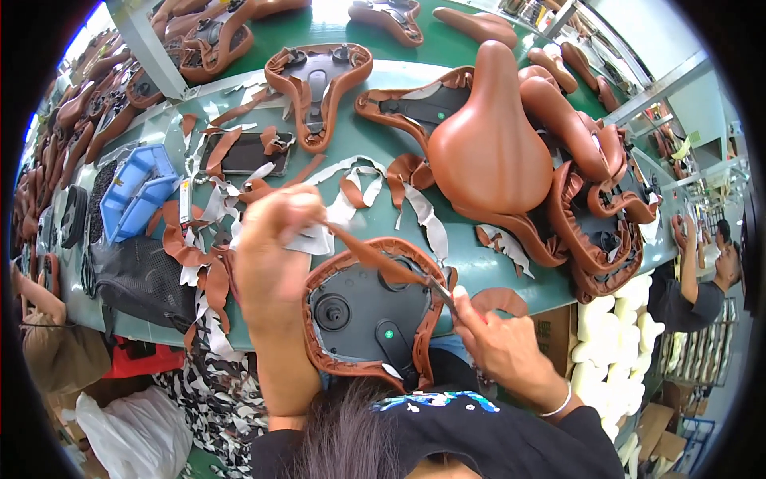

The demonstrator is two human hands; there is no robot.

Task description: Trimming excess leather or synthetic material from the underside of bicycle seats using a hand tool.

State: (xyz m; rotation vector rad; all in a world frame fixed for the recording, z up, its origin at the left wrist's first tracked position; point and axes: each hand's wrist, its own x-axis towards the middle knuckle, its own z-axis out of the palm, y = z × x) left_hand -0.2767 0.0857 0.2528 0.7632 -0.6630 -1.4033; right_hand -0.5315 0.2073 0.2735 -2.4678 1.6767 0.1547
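Note:
An upside-down bicycle saddle (359, 339) with a black base and a brown cover folded over its rim lies in front of me at the table's near edge. My left hand (279, 231), smeared by motion, is closed on the end of a brown cover strip (369, 255) and holds it stretched above the saddle. In my right hand (507, 351) is a slim knife (440, 292), its blade at the strip's other end beside the saddle's right rim. A finger lies along the knife.
Finished saddles (491, 136) are piled at the right, another saddle (319, 96) lies at the back. Offcuts (215, 279), a phone (243, 153) and a blue bin (140, 191) occupy the left. White foam pads (614, 343) stand at the lower right. A co-worker (702, 279) sits far right.

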